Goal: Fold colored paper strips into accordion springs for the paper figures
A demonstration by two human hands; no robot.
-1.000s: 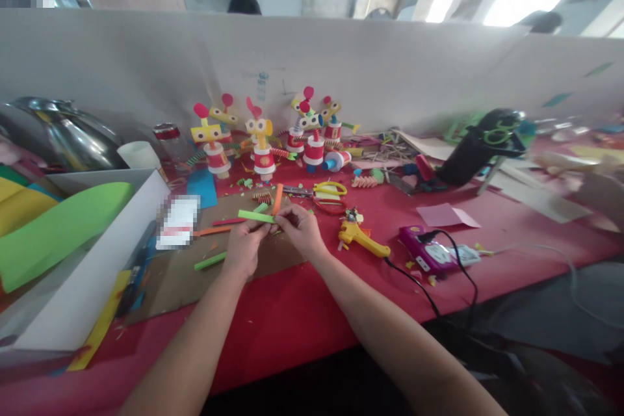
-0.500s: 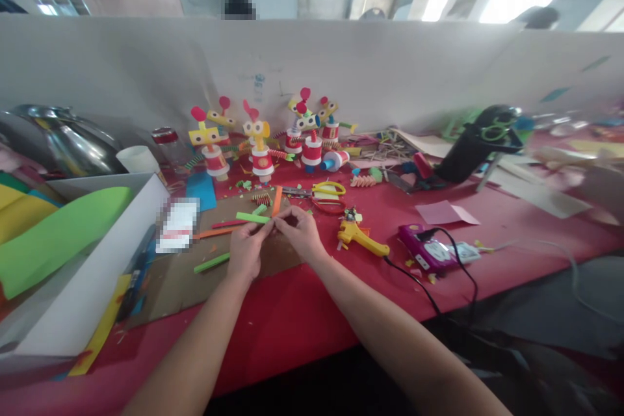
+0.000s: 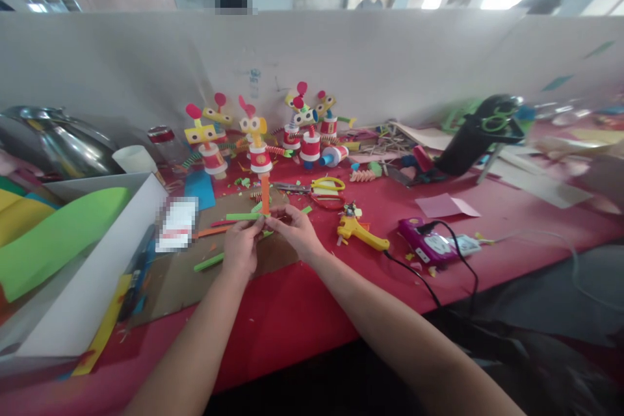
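Observation:
Over the cardboard sheet (image 3: 170,289), my left hand (image 3: 240,247) and my right hand (image 3: 295,229) meet fingertip to fingertip. Both are closed in a pinch where two paper strips join. The green paper strip (image 3: 241,216) points left from the pinch, and the orange paper strip (image 3: 265,194) stands up from it at a right angle. My fingers hide the joint. Another green strip (image 3: 208,262) lies on the cardboard left of my left hand. Scissors (image 3: 327,184) with yellow and red handles lie beyond my right hand.
A yellow glue gun (image 3: 363,234) lies right of my hands, its cord trailing off the table edge. A purple power strip (image 3: 429,244) is farther right. Several paper-cup figures (image 3: 260,159) stand behind. At left are a white box (image 3: 92,273) and a steel jug (image 3: 73,149).
Both hands have shifted slightly left with the strips. The orange strip has turned from leaning right to upright, and a green strip end now shows beyond my right fingers.

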